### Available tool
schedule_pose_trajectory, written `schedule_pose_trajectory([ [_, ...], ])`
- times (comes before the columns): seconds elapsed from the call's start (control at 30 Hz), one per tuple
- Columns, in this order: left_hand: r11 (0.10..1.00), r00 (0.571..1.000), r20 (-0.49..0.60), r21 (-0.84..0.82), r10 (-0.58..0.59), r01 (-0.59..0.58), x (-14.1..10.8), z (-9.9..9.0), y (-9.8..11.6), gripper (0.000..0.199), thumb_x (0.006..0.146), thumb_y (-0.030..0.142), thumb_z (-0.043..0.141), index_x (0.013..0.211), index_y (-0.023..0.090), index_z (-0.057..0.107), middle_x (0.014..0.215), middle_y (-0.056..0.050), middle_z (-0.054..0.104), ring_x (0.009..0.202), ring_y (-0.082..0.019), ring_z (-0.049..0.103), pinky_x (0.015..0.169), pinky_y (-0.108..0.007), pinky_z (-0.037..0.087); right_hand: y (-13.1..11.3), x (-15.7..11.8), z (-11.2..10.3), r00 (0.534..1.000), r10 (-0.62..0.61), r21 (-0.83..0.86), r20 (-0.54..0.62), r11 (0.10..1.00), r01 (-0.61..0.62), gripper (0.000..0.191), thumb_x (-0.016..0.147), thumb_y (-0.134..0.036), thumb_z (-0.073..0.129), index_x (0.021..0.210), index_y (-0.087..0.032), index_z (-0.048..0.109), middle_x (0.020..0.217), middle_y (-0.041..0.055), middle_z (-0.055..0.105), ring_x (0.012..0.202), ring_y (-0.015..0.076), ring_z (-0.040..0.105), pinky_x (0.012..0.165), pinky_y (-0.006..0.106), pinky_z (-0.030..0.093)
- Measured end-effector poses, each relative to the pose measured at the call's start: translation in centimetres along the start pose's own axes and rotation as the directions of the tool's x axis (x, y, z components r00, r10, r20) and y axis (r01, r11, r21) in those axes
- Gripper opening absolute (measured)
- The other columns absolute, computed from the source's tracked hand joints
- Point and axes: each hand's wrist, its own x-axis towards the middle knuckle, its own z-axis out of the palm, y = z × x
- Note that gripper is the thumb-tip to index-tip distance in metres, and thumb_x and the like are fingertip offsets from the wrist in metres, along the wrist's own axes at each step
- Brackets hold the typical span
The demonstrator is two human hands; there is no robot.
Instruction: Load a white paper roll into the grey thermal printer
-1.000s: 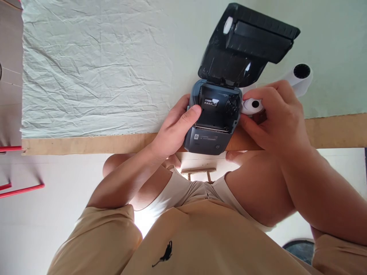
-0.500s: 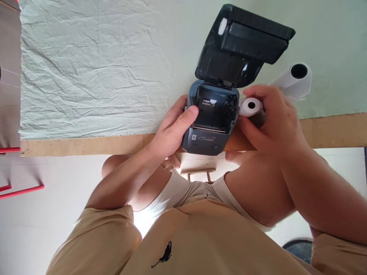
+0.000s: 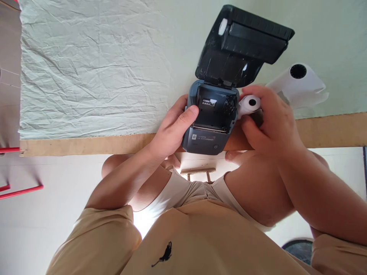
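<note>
A dark handheld printer is at the table's front edge, its black lid swung up and back. Its compartment shows no roll inside, only a label. My left hand is closed round the printer's left side, thumb on the rim. In my right hand a small white paper roll is held between thumb and fingers, close against the printer's right side. Behind that hand a larger white roll with a black core lies on the cloth.
A pale green cloth covers the table, with a bare wooden strip along the front. My legs are under the edge. Red bars stand at the left, and a dark round object is at lower right.
The larger roll has shifted and turned, its loose sheet now reaching farther right. My right hand and the small roll have moved slightly. My left hand and the printer look unchanged.
</note>
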Motion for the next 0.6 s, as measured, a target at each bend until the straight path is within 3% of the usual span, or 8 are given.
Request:
schedule_pose_trajectory([
  [0.17, 0.999, 1.0, -0.011, -0.037, 0.016, -0.016, -0.2, 0.2, -0.1, 0.054, 0.117, 0.081, 0.078, 0.126, 0.028, 0.078, 0.113, -0.005, 0.09, 0.104, -0.03, 0.093, 0.086, -0.041, 0.078, 0.5, 0.0, 0.5, 1.0, -0.01, -0.096, -0.004, 0.995, 0.009, 0.068, 0.112, -0.025, 0.084, 0.176, -0.043, 0.069, 0.147, 0.0152, 0.081, 0.135, 0.0383, 0.085, 0.1, 0.054, 0.081],
  [0.3, 0.999, 0.999, -0.028, -0.023, -0.025, 0.025, -0.4, 0.5, 0.2, 0.062, 0.118, 0.088, 0.073, 0.133, 0.028, 0.079, 0.121, -0.007, 0.093, 0.115, -0.033, 0.096, 0.096, -0.046, 0.081, 0.7, 0.2, 0.8, 0.999, -0.009, -0.086, -0.044, 0.996, 0.005, 0.053, 0.116, -0.023, 0.081, 0.165, -0.042, 0.076, 0.131, 0.0125, 0.08, 0.127, 0.0345, 0.085, 0.092, 0.048, 0.08],
  [0.4, 1.0, 1.0, -0.02, -0.025, -0.016, 0.015, -0.4, 0.6, 0.5, 0.056, 0.119, 0.083, 0.075, 0.13, 0.028, 0.081, 0.117, -0.006, 0.092, 0.112, -0.031, 0.095, 0.093, -0.043, 0.08, 0.0, 0.2, 0.7, 0.996, 0.028, -0.055, -0.083, 0.998, -0.033, 0.061, 0.113, -0.02, 0.083, 0.168, -0.045, 0.073, 0.132, 0.0083, 0.082, 0.117, 0.0311, 0.087, 0.091, 0.047, 0.081],
  [0.5, 1.0, 1.0, -0.016, -0.025, 0.011, -0.012, -0.2, 0.5, 0.7, 0.05, 0.12, 0.076, 0.078, 0.125, 0.027, 0.083, 0.112, -0.004, 0.089, 0.105, -0.027, 0.091, 0.086, -0.037, 0.076, -1.3, 0.2, -0.1, 0.976, 0.116, 0.029, -0.186, 0.993, -0.113, 0.072, 0.114, -0.025, 0.084, 0.179, -0.052, 0.063, 0.139, 0.0047, 0.081, 0.114, 0.0285, 0.089, 0.093, 0.048, 0.082],
  [0.6, 1.0, 1.0, -0.021, -0.011, 0.009, -0.01, -0.1, 0.5, 0.7, 0.059, 0.118, 0.084, 0.078, 0.127, 0.025, 0.083, 0.111, -0.005, 0.088, 0.103, -0.027, 0.09, 0.082, -0.036, 0.072, -2.0, 0.8, -0.8, 0.931, 0.032, 0.018, -0.363, 0.999, -0.028, 0.054, 0.122, -0.035, 0.076, 0.173, -0.05, 0.073, 0.138, 0.0042, 0.078, 0.116, 0.028, 0.092, 0.089, 0.046, 0.08],
])
